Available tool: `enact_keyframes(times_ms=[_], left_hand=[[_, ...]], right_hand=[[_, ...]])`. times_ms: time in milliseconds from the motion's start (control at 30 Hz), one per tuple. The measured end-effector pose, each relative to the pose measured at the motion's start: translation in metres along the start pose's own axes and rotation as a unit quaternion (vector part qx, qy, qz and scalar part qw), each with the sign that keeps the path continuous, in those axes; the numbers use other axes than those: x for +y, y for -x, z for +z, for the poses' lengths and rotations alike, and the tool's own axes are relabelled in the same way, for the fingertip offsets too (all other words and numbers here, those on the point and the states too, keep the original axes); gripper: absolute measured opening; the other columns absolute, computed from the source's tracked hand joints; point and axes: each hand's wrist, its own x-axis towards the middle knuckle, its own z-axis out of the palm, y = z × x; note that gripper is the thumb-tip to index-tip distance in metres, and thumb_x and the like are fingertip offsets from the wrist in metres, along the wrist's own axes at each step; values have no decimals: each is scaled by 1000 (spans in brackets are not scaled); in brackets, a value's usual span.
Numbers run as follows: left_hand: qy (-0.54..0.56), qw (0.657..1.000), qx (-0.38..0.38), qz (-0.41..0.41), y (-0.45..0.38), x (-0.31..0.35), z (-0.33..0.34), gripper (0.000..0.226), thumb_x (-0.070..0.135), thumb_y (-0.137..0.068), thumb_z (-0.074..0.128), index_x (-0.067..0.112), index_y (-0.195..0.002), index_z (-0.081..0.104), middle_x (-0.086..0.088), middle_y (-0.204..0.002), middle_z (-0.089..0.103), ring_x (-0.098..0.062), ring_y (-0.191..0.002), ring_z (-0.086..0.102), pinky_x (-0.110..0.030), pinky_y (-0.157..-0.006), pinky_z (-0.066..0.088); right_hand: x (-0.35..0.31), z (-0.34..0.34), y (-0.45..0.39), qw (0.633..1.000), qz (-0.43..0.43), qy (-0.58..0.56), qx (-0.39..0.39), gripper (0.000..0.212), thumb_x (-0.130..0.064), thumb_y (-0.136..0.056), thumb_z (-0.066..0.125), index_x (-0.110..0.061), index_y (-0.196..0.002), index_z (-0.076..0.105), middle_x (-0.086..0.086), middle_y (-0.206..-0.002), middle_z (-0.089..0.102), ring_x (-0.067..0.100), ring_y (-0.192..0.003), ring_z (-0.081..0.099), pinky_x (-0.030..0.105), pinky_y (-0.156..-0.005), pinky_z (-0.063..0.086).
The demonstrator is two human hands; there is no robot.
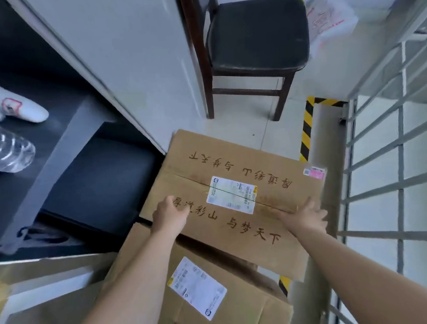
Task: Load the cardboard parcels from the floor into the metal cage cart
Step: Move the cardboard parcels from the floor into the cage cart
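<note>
The metal cage cart (394, 164) stands along my right, its grey bars running from near to far, so the swing I need is a short one to that side. The big cardboard parcel (232, 198) with printed characters lies in front of me, its near edge resting on a second parcel (203, 289) close to my feet. I judge I am at the lift: both palms are on its top face, and that will not raise it. My left hand (169, 213) lies near the left edge, knuckles bent, fingertips on the cardboard; my right hand (305, 213) is spread flat by the right edge. I should slide each hand over its edge and under (weight unknown, so test first). The chair (249, 45) beyond and the white shipping label (231, 194) need no attention.
</note>
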Motion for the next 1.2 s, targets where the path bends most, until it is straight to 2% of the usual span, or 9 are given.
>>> enact_keyframes(times_ms=[200,333,400,533,600,667,800,1100,1200], left_hand=[[1,997,59,-59,-92,-7,17,77,50,-91,50,15,-151,18,-10,-154,29,-34,-137,34,-52,-108,34],[-2,993,79,-92,-123,-10,15,83,61,-87,48,14,-150,21,-13,-153,29,-38,-137,31,-55,-110,29],[12,991,74,-110,-130,-12,13,87,69,-80,49,14,-145,31,-15,-146,39,-40,-132,37,-53,-110,27],[70,988,96,-99,-131,-21,14,99,89,-44,51,19,-113,55,-9,-115,59,-37,-106,56,-56,-91,47],[77,987,116,-84,-112,-16,9,91,83,-50,59,18,-113,54,-9,-117,58,-37,-107,55,-57,-87,49],[70,984,149,-65,-82,-8,-2,81,72,-63,65,14,-118,53,-12,-125,52,-38,-115,49,-57,-92,45],[94,977,190,-38,-21,-5,-31,79,68,-70,63,11,-123,50,-14,-130,46,-41,-118,47,-56,-100,38],[165,955,240,52,154,31,-133,85,70,-69,61,9,-127,50,-13,-136,44,-43,-123,43,-55,-102,34],[176,947,254,89,211,47,-164,87,70,-69,62,6,-127,50,-15,-136,45,-43,-123,43,-54,-103,33]], right_hand=[[11,23,-59,994,52,-93,24,134,-46,-65,83,-15,-149,-17,21,-152,19,39,-139,25,51,-110,28],[18,23,-75,987,66,-140,39,127,-36,-58,89,-17,-149,1,18,-145,29,37,-133,35,52,-106,37],[19,22,-77,984,69,-158,41,123,-33,-55,91,-19,-146,9,17,-142,33,37,-130,39,54,-103,39],[27,18,-70,978,59,-193,55,123,-32,-50,93,-19,-145,15,14,-142,36,35,-130,40,53,-104,39],[31,8,-58,976,47,-202,66,122,-33,-50,93,-18,-144,18,13,-142,37,34,-131,40,52,-105,39],[33,-7,-42,974,25,-209,79,122,-38,-49,92,-17,-144,19,12,-142,37,33,-131,40,52,-105,39],[35,-56,12,967,-37,-224,117,114,-44,-48,90,-14,-139,29,8,-136,44,29,-127,46,50,-100,44],[68,-187,178,930,-133,-270,209,119,-73,-18,76,-20,-121,46,1,-119,58,23,-112,56,45,-90,51],[90,-223,238,913,-155,-294,238,113,-72,-22,79,-19,-118,52,0,-117,61,23,-109,58,42,-90,51]])
